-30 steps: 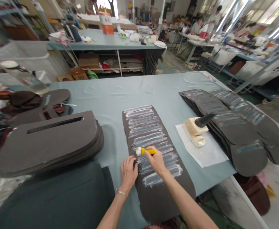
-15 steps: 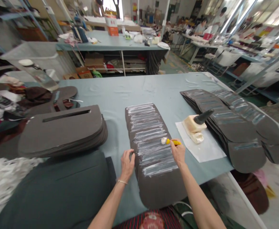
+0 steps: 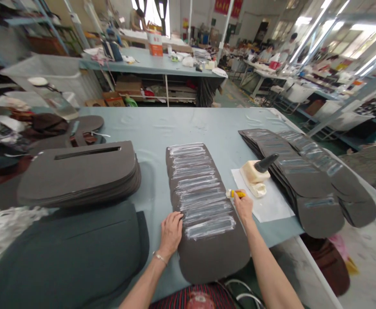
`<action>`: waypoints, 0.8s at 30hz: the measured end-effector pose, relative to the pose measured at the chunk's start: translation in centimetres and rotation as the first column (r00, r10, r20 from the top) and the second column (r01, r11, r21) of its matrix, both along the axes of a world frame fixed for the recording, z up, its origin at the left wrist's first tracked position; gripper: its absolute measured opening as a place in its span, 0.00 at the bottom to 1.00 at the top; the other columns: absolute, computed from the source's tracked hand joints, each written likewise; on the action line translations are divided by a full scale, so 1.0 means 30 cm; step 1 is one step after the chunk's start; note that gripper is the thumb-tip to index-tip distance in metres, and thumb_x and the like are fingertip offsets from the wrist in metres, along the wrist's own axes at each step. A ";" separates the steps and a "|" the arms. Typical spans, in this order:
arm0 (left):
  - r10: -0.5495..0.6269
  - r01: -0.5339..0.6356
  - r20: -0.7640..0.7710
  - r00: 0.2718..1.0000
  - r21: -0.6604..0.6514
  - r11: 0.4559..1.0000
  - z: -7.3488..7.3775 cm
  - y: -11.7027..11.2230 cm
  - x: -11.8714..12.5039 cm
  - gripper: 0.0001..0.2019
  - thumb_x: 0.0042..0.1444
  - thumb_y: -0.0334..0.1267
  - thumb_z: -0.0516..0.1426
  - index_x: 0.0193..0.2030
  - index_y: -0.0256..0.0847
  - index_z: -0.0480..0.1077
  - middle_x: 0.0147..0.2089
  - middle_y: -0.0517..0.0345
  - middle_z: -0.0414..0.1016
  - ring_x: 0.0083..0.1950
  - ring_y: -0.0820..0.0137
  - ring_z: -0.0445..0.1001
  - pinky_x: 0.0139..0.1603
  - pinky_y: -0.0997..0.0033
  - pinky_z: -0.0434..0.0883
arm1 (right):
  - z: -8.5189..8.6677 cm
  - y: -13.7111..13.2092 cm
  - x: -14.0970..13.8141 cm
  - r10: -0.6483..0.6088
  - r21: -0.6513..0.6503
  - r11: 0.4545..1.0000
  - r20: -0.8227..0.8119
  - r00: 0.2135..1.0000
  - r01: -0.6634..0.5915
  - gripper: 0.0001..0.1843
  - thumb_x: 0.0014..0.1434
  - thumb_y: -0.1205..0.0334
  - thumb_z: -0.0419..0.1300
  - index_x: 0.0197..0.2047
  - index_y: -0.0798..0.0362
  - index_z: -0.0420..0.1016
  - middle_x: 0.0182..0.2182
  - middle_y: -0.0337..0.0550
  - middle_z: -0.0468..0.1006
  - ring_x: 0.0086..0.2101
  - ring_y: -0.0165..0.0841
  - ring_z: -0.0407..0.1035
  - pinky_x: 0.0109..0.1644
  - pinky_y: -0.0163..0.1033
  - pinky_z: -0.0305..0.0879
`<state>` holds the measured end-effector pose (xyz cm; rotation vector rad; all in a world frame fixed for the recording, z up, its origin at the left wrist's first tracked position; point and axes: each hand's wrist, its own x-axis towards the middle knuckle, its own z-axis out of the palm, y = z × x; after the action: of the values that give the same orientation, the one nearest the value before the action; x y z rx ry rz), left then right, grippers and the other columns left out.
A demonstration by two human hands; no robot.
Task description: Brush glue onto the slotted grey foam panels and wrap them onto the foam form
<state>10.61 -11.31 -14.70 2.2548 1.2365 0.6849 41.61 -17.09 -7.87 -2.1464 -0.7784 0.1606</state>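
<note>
The left hand (image 3: 171,234) lies open and flat on the left edge of a dark grey foam panel (image 3: 203,197). The right hand (image 3: 244,207) pinches a yellow-handled brush (image 3: 236,194) narrowly, just right of the panel, beside a white paper sheet (image 3: 271,201). Panel likely light, flexible, tacky where white-streaked: take hold at the bare rounded end, nearest the hands. Long axis runs forward from them, that end toward the wearer
</note>
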 end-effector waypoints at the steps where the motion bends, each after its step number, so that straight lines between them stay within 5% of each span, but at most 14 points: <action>1: 0.031 -0.031 0.015 0.999 -0.025 0.999 0.007 0.014 0.010 0.13 0.62 0.36 0.46 0.48 0.46 0.68 0.50 0.54 0.72 0.54 0.65 0.68 0.54 0.60 0.61 | 0.012 0.012 0.010 -0.004 0.037 0.999 -0.027 1.000 0.005 0.22 0.51 0.44 0.54 0.36 0.53 0.75 0.21 0.40 0.73 0.23 0.32 0.65 0.30 0.35 0.58; 5: 0.105 -0.104 0.017 0.994 -0.026 0.994 0.028 0.086 0.058 0.12 0.61 0.37 0.47 0.48 0.45 0.67 0.50 0.53 0.71 0.53 0.64 0.67 0.52 0.60 0.61 | 0.030 0.131 -0.070 0.136 0.167 0.980 -0.132 0.982 -0.113 0.21 0.48 0.44 0.57 0.34 0.54 0.76 0.24 0.41 0.75 0.25 0.31 0.66 0.31 0.34 0.59; 10: 0.026 -0.025 -0.052 0.998 0.032 0.999 0.017 0.125 0.073 0.13 0.59 0.32 0.47 0.49 0.45 0.67 0.51 0.51 0.71 0.55 0.62 0.66 0.55 0.57 0.59 | -0.003 0.216 -0.083 0.231 0.144 0.968 -0.184 0.955 -0.207 0.19 0.46 0.48 0.57 0.29 0.56 0.77 0.24 0.42 0.76 0.25 0.30 0.65 0.30 0.34 0.59; 17: 0.078 -0.065 0.110 0.991 -0.121 0.991 0.009 0.148 0.033 0.14 0.60 0.33 0.46 0.47 0.44 0.68 0.49 0.53 0.72 0.53 0.65 0.68 0.54 0.59 0.63 | 0.024 0.048 0.020 0.050 0.134 0.991 -0.279 0.959 -0.012 0.26 0.46 0.50 0.57 0.44 0.59 0.74 0.22 0.41 0.75 0.23 0.32 0.68 0.27 0.35 0.61; 21: 0.136 -0.123 0.104 0.985 -0.120 0.985 0.035 0.099 -0.012 0.10 0.58 0.35 0.49 0.44 0.43 0.69 0.44 0.53 0.72 0.49 0.65 0.69 0.51 0.61 0.65 | 0.038 -0.051 -0.092 0.091 0.082 0.994 -0.279 0.956 -0.071 0.21 0.47 0.50 0.58 0.40 0.57 0.76 0.20 0.39 0.73 0.22 0.31 0.66 0.26 0.34 0.60; 24: 0.046 -0.044 0.028 0.999 -0.088 0.995 0.049 0.005 -0.027 0.08 0.57 0.36 0.51 0.42 0.44 0.69 0.43 0.55 0.72 0.48 0.64 0.69 0.50 0.61 0.64 | 0.033 -0.086 -0.249 0.192 0.091 0.980 -0.240 0.952 -0.175 0.16 0.50 0.51 0.58 0.35 0.54 0.76 0.23 0.39 0.74 0.24 0.30 0.65 0.29 0.34 0.60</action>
<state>9.81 -11.16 -13.23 2.1438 1.2813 0.6659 34.14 -19.68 -6.88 -1.9408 -0.8226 0.4833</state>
